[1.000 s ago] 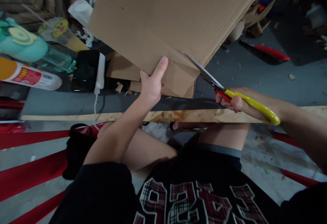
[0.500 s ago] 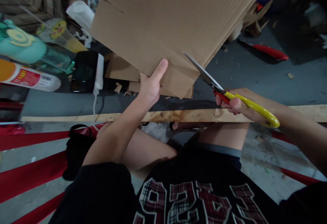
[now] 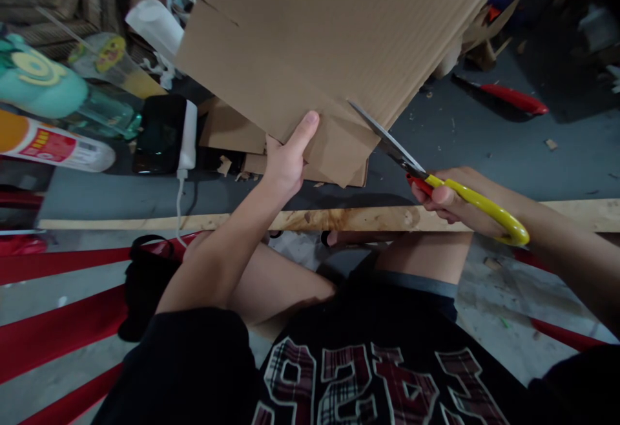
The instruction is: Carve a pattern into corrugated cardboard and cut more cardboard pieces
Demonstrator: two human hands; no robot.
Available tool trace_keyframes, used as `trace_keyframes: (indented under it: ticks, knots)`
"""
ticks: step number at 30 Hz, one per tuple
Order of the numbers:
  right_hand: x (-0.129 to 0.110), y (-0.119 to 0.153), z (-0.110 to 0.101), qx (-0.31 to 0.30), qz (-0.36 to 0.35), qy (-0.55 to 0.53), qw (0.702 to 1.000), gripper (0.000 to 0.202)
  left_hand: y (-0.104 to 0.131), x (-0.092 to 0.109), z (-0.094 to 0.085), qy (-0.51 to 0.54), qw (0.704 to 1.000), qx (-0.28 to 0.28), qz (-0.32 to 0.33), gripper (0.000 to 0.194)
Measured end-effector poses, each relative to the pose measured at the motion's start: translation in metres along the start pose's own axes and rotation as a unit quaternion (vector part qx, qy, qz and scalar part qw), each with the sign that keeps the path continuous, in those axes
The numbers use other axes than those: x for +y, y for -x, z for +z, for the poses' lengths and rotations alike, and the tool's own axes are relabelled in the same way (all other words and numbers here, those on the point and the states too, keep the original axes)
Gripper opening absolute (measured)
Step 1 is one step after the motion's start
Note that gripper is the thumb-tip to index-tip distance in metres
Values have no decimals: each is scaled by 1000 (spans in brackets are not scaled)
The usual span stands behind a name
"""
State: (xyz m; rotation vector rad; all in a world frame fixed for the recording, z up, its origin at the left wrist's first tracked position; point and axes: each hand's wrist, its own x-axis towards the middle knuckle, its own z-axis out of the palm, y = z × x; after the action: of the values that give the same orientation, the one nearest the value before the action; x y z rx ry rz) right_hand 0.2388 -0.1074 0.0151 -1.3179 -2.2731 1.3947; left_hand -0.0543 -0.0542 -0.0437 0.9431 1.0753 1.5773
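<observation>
A large brown cardboard sheet point(image 3: 310, 37) is held up over the table, with a short slit near its upper left edge. My left hand point(image 3: 288, 160) grips its lower edge, thumb on top and the fingers hidden underneath. In my right hand point(image 3: 450, 199) is a pair of scissors point(image 3: 411, 163) with yellow and red handles. One blade lies over the cardboard's face near the lower right edge; the other blade is mostly hidden behind the sheet. More cardboard pieces point(image 3: 232, 129) lie on the table below.
On the left lie a green bottle point(image 3: 43, 82), an orange-and-clear bottle point(image 3: 53, 144), a drink cup point(image 3: 116, 66) and a black phone point(image 3: 157, 134) beside a white cabled device point(image 3: 188, 137). A red-handled tool point(image 3: 513, 97) rests at right. A wooden strip point(image 3: 339, 219) edges the table.
The cardboard's upper left edge has shifted very slightly to the right. Both hands and the scissors stay almost where they were.
</observation>
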Motion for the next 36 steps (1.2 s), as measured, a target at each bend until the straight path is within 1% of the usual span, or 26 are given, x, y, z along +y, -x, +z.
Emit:
trace_keyframes:
  ticks: [4, 7, 13, 18, 22, 26, 30, 31, 33, 35, 36]
  knots:
    - [-2, 0, -1, 10, 5, 31, 999, 81, 4, 5, 5, 25, 1000, 7, 7, 55]
    - [-3, 0, -1, 12, 4, 28, 1000, 79, 7, 9, 7, 35, 999, 9, -1, 53]
    - [-4, -3, 2, 19, 6, 35, 999, 75, 5, 7, 6, 43, 999, 8, -14, 59]
    - [-5, -3, 2, 19, 19, 49, 998, 75, 3, 4, 6, 43, 999, 9, -26, 46]
    - [-7, -3, 1, 24, 24, 53, 998, 78, 4, 4, 5, 46, 999, -2, -24, 45]
    - [-15, -5, 0, 23, 50, 68, 996, 82, 3, 1, 3, 26, 999, -2, -31, 47]
    - [-21, -7, 1, 25, 78, 91, 992, 85, 4, -1, 4, 18, 999, 4, -32, 47]
    - [-20, -6, 1, 24, 83, 96, 992, 85, 4, 0, 4, 18, 999, 4, -41, 46]
    - [-16, -5, 1, 28, 86, 98, 991, 83, 1, 6, 2, 17, 996, 4, -84, 40]
    - [-9, -2, 1, 34, 80, 86, 992, 79, -8, 14, -5, 24, 992, 4, -124, 33]
    - [-5, 0, 1, 33, 74, 77, 994, 78, -15, 19, -9, 33, 992, 8, -124, 33]
